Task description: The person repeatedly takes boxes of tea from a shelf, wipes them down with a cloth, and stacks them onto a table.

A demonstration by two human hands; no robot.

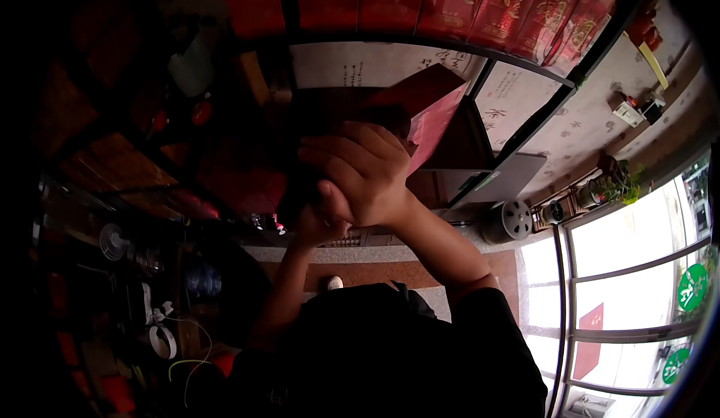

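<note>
My right hand (364,167) is in front of me with its fingers curled, close above my left hand (319,224). The two hands meet or overlap, and much of the left one is hidden behind the right. Deep shadow lies at their fingers, so whatever they hold cannot be made out. Just beyond the right hand, a dark red box (420,92) with a pinkish side sits at a tilt on the shelf; whether the hand touches it is unclear.
Red boxes with gold lettering (517,5) line the upper shelf. A grey round stool-like object (510,221) stands right, near potted plants (619,185) and bright glass doors (622,238). At left are a small fan (112,242), a white tape-like ring (162,341) and cables.
</note>
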